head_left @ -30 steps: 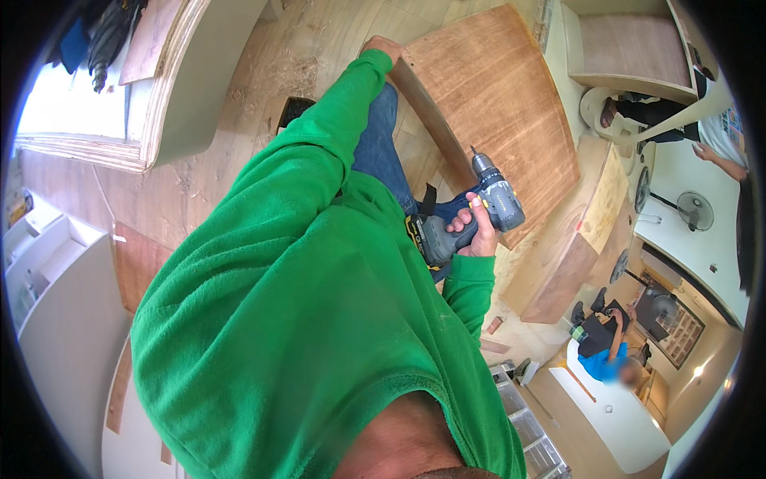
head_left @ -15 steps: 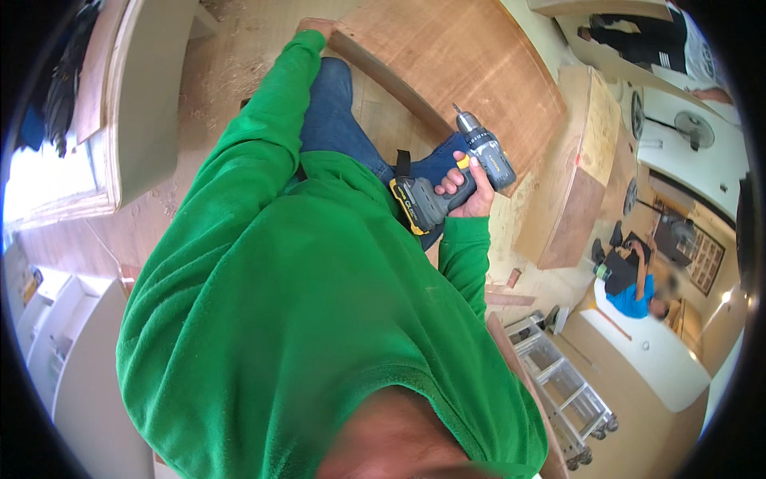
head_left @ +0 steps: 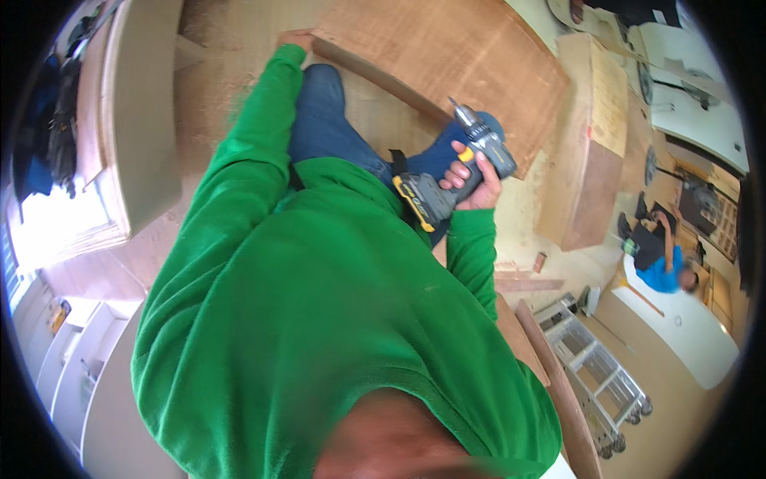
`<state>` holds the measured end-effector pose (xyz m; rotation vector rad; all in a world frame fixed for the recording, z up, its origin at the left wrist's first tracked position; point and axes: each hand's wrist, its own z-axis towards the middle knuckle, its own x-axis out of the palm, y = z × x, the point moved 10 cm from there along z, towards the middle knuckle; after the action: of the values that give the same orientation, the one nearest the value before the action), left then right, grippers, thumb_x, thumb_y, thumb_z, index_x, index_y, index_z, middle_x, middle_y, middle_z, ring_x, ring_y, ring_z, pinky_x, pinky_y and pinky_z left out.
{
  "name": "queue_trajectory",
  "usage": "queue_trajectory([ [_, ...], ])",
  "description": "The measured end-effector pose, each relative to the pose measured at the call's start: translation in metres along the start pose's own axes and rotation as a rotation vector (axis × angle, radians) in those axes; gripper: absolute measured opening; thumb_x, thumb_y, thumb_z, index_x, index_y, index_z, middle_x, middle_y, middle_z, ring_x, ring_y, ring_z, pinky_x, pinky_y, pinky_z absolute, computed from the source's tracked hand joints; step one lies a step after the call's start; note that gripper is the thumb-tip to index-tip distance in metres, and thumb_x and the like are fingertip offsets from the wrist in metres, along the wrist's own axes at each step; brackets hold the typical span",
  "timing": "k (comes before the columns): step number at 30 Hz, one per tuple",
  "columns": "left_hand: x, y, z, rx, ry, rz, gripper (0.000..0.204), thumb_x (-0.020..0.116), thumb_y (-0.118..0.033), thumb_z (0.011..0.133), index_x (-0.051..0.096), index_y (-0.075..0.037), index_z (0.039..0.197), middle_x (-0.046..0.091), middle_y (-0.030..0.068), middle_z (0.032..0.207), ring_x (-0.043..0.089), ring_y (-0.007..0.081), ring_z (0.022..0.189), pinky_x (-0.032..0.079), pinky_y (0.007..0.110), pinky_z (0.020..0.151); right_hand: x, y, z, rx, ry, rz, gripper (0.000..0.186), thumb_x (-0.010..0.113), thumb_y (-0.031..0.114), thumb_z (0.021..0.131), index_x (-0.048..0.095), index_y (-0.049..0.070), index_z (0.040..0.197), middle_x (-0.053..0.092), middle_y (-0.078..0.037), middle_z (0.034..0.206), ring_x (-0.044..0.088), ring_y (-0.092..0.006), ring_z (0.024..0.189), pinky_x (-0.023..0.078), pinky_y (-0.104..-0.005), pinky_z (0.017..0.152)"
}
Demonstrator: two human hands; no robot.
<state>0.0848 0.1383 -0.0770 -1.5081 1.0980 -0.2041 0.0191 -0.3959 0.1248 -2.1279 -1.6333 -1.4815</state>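
Note:
In my right hand (head_left: 481, 184) is a grey-and-black cordless drill (head_left: 493, 153) with a yellow trigger and a battery pack at its base. My fingers wrap round its handle, and its silver chuck and bit point up and left, over the large brown wooden panel (head_left: 447, 52). My left arm is stretched out, and my left hand (head_left: 297, 37) grips the panel's near left corner. Some of those fingers are hidden at the edge. The panel lies beyond my bent legs in blue jeans.
A wooden box (head_left: 581, 160) stands to the right of the panel. Behind it, an aluminium ladder (head_left: 594, 371) lies near long boards (head_left: 558, 391). A pale cabinet (head_left: 144, 120) is at the left. A person in a blue shirt (head_left: 664, 273) sits farther off at right. Sawdust dots the floor.
The whole view has shifted slightly as my head moved. My right hand still holds the drill, a touch lower against the panel; my left hand stays at the panel's corner.

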Motion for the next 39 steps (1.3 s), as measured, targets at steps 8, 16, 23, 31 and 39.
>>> queue_trajectory([
  [8,-0.006,-0.008,-0.018,-0.003,-0.110,0.012,0.040,0.083,-0.037,0.086,0.084,-0.015,0.120,0.082,0.0146,0.117,0.078,0.0287,0.112,0.058,0.035,0.102,-0.001,0.001,0.002,-0.017,0.015,0.012,0.054,0.059,0.044,0.109,0.059,0.001,0.140,0.055,0.000,0.076,0.054,-0.0139,0.066,0.049,-0.0378,0.069],
  [16,0.008,0.006,0.002,0.063,-0.024,0.033,0.036,0.079,-0.032,0.093,0.083,-0.013,0.123,0.083,0.0151,0.114,0.078,0.0248,0.108,0.057,0.036,0.101,0.012,0.005,-0.012,-0.120,-0.071,-0.135,0.049,0.061,0.033,0.108,0.058,0.000,0.144,0.051,0.000,0.074,0.052,-0.0143,0.064,0.048,-0.0363,0.066],
  [23,-0.015,-0.051,-0.031,0.096,-0.197,0.315,0.041,0.081,-0.035,0.095,0.082,-0.004,0.122,0.083,0.0134,0.106,0.077,0.0214,0.098,0.058,0.035,0.094,0.060,0.004,-0.046,-0.408,-0.163,-0.438,0.043,0.079,0.011,0.095,0.068,-0.005,0.133,0.062,-0.003,0.076,0.056,-0.0124,0.059,0.049,-0.0306,0.057],
  [31,0.003,-0.322,-0.339,0.770,0.611,-0.116,0.051,0.087,-0.031,0.094,0.075,-0.001,0.133,0.076,0.0051,0.101,0.063,0.0119,0.086,0.051,0.027,0.077,0.089,0.000,-0.064,-0.709,-0.181,-1.177,0.040,0.083,0.011,0.090,0.070,0.003,0.127,0.081,-0.014,0.104,0.079,-0.0234,0.091,0.061,-0.0369,0.082],
  [39,0.005,-0.349,-0.454,1.054,0.233,0.175,0.085,0.098,-0.048,0.068,0.070,0.003,0.129,0.066,0.0147,0.099,0.071,0.0325,0.078,0.059,0.042,0.067,0.092,-0.020,-0.045,-0.661,-0.162,-1.053,0.052,0.082,0.023,0.093,0.064,0.004,0.138,0.076,-0.008,0.114,0.071,-0.0156,0.101,0.059,-0.0347,0.088],
])
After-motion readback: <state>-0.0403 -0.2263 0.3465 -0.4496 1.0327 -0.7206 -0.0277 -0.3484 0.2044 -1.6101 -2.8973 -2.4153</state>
